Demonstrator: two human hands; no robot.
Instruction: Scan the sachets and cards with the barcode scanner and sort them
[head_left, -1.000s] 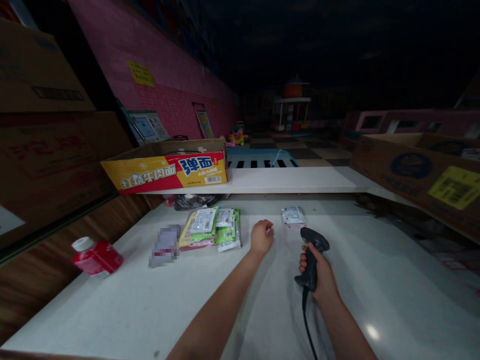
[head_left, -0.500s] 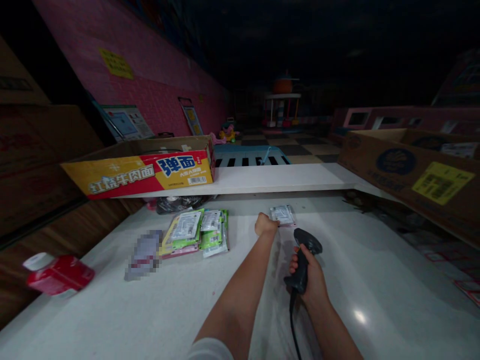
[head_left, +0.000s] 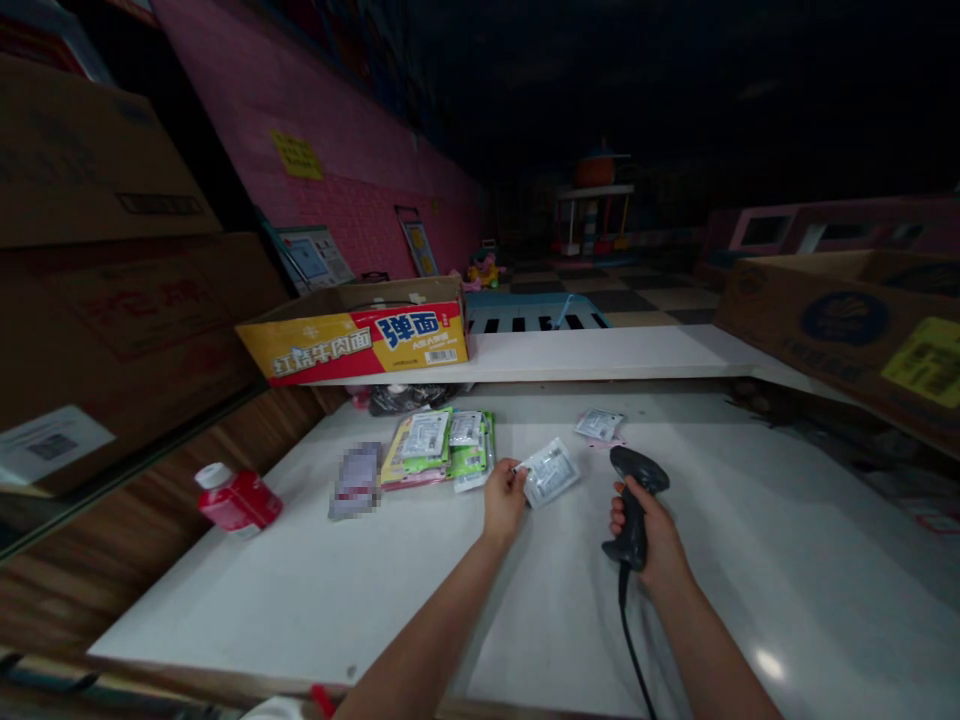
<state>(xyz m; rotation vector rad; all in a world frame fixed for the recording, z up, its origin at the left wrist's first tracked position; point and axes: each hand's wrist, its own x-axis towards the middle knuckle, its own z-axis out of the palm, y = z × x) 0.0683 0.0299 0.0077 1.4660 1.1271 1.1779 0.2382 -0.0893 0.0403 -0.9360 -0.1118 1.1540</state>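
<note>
My left hand [head_left: 505, 500] pinches the left edge of a small silvery printed packet [head_left: 552, 472], tilted over the white counter [head_left: 420, 580]. My right hand [head_left: 654, 530] is wrapped around the handle of a black barcode scanner [head_left: 634, 505], its head up and its cord hanging toward me. Beyond the scanner lies another packet [head_left: 600, 424], flat, with a pinkish edge showing under it. Left of my left hand is a pile of green, yellow and silvery packets [head_left: 427, 436].
A red bottle with a white cap [head_left: 238, 500] and a blurred-out item [head_left: 357, 480] are on the left. An open noodle carton [head_left: 360, 345] rests on the raised shelf [head_left: 600, 352]. Another open carton [head_left: 817, 310] is at right. Stacked boxes [head_left: 135, 330] stand far left.
My left hand has drawn back from the far packet and now holds a silvery packet nearer to me. The right hand still grips the scanner. The view has swung to the left.
</note>
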